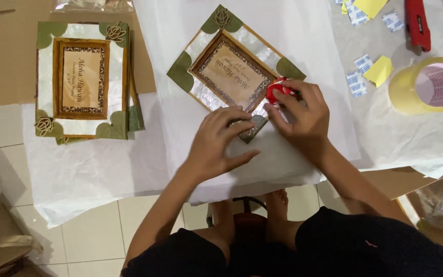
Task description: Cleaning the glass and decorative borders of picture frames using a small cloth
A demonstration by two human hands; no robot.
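On the white paper sheet [303, 31] spread over the surface, a picture frame [234, 72] lies turned like a diamond, its near corner under the person's hands. The left hand [219, 146] lies flat, fingers spread, pressing that corner and a fold of the paper down. The right hand [303, 115] pinches a small red dispenser [277, 91], perhaps for tape, against the frame's right edge.

The frame has a pale, pearly border, green leaf-shaped corner pieces, a carved flower at the top corner and a brown inner rim around a tan printed insert. It looks rigid and fairly light, but the shell-like facing and raised corner pieces seem likely to chip, so the plain side edges are the safer hold. The paper is thin, soft and easily creased.

A stack of matching frames [80, 79] sits well apart at the left. To the right lie a roll of clear tape [429, 84], yellow sticky notes [379, 70] and a red tool [417, 23].
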